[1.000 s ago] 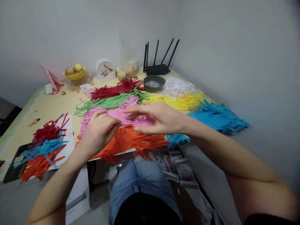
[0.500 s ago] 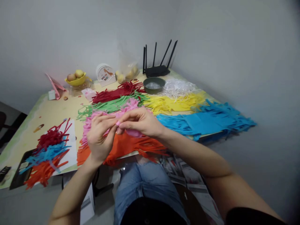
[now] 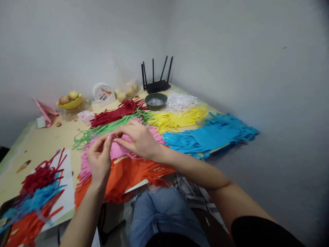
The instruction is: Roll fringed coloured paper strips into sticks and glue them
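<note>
While both hands met above the near edge of the worktop (image 3: 46, 144), the left hand (image 3: 99, 161) pinched the end of a pink paper strip (image 3: 117, 150) between thumb and fingers, and the right hand (image 3: 138, 139) gripped the same strip from the other side, fingertips almost touching. The strip hung just over the pink paper pile (image 3: 120, 151), which lay on the orange paper (image 3: 128, 175). Green strips (image 3: 108, 127), yellow strips (image 3: 177, 118) and blue paper (image 3: 210, 135) lay beyond, with a dark bowl (image 3: 155, 101) and a router (image 3: 156, 85) near the wall
</note>
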A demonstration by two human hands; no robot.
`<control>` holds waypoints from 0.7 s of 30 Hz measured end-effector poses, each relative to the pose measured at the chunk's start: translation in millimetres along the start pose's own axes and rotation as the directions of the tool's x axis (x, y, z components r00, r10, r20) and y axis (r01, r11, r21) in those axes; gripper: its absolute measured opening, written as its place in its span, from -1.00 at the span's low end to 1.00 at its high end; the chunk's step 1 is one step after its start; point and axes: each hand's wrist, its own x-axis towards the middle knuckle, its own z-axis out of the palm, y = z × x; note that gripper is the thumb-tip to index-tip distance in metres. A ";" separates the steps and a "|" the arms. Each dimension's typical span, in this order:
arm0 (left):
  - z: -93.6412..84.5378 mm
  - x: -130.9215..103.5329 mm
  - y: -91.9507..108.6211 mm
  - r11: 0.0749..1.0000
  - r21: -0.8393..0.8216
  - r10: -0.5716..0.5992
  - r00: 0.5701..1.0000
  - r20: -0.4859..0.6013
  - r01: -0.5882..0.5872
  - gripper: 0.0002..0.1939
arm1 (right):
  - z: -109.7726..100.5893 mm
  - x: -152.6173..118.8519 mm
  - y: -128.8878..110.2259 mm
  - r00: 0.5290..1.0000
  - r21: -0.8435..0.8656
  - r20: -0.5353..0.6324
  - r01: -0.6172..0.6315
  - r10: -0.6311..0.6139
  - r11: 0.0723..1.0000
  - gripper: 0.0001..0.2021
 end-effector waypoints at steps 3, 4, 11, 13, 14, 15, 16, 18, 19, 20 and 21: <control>-0.9 12.6 -3.8 0.999 0.001 -0.042 0.986 0.160 0.043 -0.72 | -10.0 9.7 14.3 0.996 0.067 0.044 0.079 -0.082 0.995 -0.77; -1.2 16.7 -5.2 0.998 0.001 -0.068 0.970 0.233 0.069 -0.71 | -13.8 13.2 19.4 0.993 0.108 0.077 0.085 -0.093 0.991 -0.78; 7.9 42.2 -24.6 0.956 -0.042 -0.247 0.873 0.420 0.291 -0.66 | -20.3 24.3 52.2 0.974 0.183 0.217 0.033 -0.074 0.982 -0.90; 12.3 48.9 -31.5 0.943 -0.041 -0.281 0.855 0.435 0.331 -0.64 | -16.1 25.4 61.3 0.975 0.202 0.212 0.020 -0.064 0.979 -0.89; 14.3 52.2 -34.7 0.941 -0.031 -0.290 0.848 0.443 0.338 -0.63 | -15.4 28.0 68.0 0.971 0.218 0.231 0.017 -0.069 0.976 -0.87; 16.0 55.2 -37.7 0.941 -0.014 -0.297 0.844 0.447 0.339 -0.63 | -16.6 32.8 77.3 0.962 0.233 0.263 0.012 -0.074 0.972 -0.85; 17.3 57.9 -40.4 0.940 0.006 -0.308 0.841 0.445 0.341 -0.63 | -20.4 39.9 90.0 0.952 0.229 0.298 -0.006 -0.065 0.973 -0.83; 18.4 62.4 -45.2 0.929 0.033 -0.349 0.841 0.413 0.370 -0.63 | -36.9 60.2 127.3 0.925 0.096 0.376 -0.094 0.052 0.991 -0.76; 18.2 64.1 -47.3 0.916 0.038 -0.383 0.840 0.385 0.400 -0.62 | -49.1 71.9 151.5 0.909 -0.069 0.370 -0.176 0.189 0.982 -0.74; 17.6 65.4 -49.4 0.899 0.041 -0.421 0.835 0.354 0.436 -0.61 | -62.8 83.3 178.4 0.865 -0.309 0.344 -0.265 0.367 0.914 -0.71; 16.5 66.5 -51.5 0.881 0.041 -0.457 0.828 0.323 0.470 -0.60 | -76.9 93.5 206.6 0.803 -0.538 0.276 -0.326 0.527 0.778 -0.67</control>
